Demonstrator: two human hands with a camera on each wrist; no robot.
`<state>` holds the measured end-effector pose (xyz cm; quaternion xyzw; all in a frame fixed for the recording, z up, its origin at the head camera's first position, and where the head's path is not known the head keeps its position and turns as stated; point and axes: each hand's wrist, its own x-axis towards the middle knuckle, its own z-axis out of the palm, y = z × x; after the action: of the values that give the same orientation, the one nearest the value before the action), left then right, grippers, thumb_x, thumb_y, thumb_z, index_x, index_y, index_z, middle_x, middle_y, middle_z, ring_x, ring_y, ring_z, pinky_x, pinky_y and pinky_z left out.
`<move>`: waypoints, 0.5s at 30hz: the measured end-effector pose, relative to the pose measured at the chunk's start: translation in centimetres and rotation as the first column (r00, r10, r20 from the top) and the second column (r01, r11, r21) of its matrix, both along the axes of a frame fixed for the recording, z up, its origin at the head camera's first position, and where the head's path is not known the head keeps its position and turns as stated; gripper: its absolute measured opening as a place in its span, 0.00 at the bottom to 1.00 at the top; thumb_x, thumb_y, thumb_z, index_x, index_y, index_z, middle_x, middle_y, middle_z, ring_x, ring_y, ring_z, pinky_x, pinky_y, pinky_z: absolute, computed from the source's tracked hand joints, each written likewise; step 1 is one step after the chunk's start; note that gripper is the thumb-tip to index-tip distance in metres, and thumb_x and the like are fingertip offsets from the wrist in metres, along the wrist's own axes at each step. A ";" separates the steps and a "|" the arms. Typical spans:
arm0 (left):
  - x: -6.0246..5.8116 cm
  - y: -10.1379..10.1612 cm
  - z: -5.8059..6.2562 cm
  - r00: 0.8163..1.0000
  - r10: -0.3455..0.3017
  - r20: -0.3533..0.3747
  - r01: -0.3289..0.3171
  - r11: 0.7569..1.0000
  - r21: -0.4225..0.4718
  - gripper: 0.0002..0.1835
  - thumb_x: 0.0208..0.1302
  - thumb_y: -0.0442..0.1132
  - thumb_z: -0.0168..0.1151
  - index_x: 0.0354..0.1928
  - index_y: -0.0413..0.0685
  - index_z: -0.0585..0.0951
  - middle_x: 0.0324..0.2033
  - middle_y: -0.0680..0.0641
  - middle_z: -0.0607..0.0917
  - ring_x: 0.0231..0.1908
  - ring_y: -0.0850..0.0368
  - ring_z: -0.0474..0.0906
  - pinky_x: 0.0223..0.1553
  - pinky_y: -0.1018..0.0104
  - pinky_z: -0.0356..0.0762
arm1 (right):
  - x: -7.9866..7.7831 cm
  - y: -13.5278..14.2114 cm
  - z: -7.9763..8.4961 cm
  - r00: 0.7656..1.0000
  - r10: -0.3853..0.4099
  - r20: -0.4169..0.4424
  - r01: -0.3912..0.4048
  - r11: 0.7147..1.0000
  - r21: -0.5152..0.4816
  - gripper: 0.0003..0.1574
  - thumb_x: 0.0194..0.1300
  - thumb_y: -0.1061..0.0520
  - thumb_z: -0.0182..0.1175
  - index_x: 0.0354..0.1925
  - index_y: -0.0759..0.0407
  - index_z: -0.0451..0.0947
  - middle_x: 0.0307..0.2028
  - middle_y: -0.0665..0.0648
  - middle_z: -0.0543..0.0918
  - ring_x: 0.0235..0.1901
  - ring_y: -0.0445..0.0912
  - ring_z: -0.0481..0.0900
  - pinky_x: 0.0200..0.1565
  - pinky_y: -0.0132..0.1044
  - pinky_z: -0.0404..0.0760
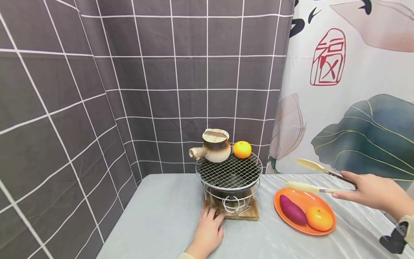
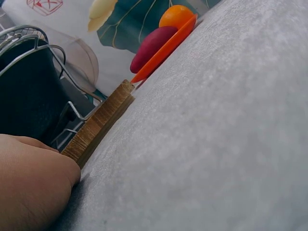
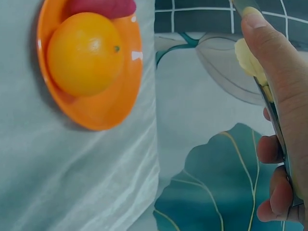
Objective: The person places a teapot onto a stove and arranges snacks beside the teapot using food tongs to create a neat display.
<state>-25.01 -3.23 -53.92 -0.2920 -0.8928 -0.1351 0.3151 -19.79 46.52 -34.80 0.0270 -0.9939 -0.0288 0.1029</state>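
My right hand (image 1: 372, 190) holds tongs (image 1: 326, 172) with pale yellow tips, their arms spread above the orange plate (image 1: 279, 212). Nothing is between the tips. On that plate lie a purple sweet potato (image 1: 292, 209) and an orange mandarin (image 1: 319, 218). My left hand (image 1: 207, 232) rests at the front left corner of a wooden board (image 1: 242, 215), fingers touching its edge. In the left wrist view the hand (image 2: 33, 185) lies low against the end of the board (image 2: 101, 125); most fingertips are hidden.
A stove with a round wire grill (image 1: 231, 172) stands on the board. On the grill sit a lidded clay teapot (image 1: 218, 151) with a side handle and another mandarin (image 1: 242, 149). A grey tiled-pattern curtain (image 1: 194, 72) and a printed white one (image 1: 300, 72) hang behind the table.
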 end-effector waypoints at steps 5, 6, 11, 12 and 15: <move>0.0 0.0 0.1 1.000 0.002 -0.007 -0.002 1.000 -0.008 0.25 0.50 0.39 0.69 0.55 0.56 0.85 0.53 0.43 0.80 0.56 0.38 0.76 0.57 0.38 0.74 | 0.9 0.7 -1.1 1.000 0.014 -0.008 -0.014 1.000 -0.003 0.57 0.55 0.24 0.65 0.61 0.69 0.73 0.39 0.69 0.85 0.35 0.60 0.84 0.26 0.59 0.78; 0.0 0.0 0.1 1.000 0.002 -0.008 -0.002 1.000 -0.009 0.25 0.50 0.39 0.69 0.55 0.56 0.85 0.52 0.42 0.80 0.56 0.38 0.76 0.57 0.38 0.75 | 1.0 0.9 -1.4 1.000 0.014 -0.001 -0.014 1.000 -0.001 0.57 0.55 0.24 0.65 0.61 0.69 0.73 0.39 0.70 0.85 0.34 0.60 0.84 0.26 0.59 0.78; 0.1 0.1 0.1 1.000 0.001 -0.006 -0.001 1.000 -0.004 0.25 0.50 0.39 0.69 0.55 0.56 0.85 0.52 0.43 0.80 0.57 0.38 0.76 0.58 0.37 0.74 | 1.5 1.8 -2.7 0.999 -0.009 0.035 0.008 1.000 0.013 0.59 0.55 0.23 0.64 0.60 0.72 0.73 0.40 0.73 0.84 0.34 0.60 0.84 0.25 0.57 0.79; 0.1 0.1 0.1 1.000 0.001 -0.006 -0.001 1.000 -0.003 0.25 0.50 0.39 0.69 0.55 0.56 0.85 0.52 0.43 0.80 0.57 0.38 0.76 0.58 0.37 0.74 | 1.7 2.0 -3.0 0.999 -0.004 0.034 0.004 1.000 0.014 0.59 0.55 0.24 0.64 0.59 0.72 0.73 0.40 0.73 0.84 0.34 0.60 0.84 0.25 0.56 0.79; 0.0 0.1 0.1 1.000 -0.004 -0.017 0.004 1.000 0.003 0.25 0.49 0.39 0.69 0.54 0.56 0.85 0.52 0.43 0.81 0.56 0.38 0.76 0.57 0.37 0.74 | 2.2 2.4 -3.9 0.999 -0.008 0.044 0.007 1.000 0.006 0.57 0.55 0.25 0.66 0.59 0.72 0.74 0.34 0.66 0.85 0.29 0.52 0.81 0.23 0.50 0.76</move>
<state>-24.97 -3.17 -53.84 -0.2945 -0.8893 -0.1346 0.3229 -17.56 48.92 -38.73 0.0242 -0.9959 -0.0314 0.0810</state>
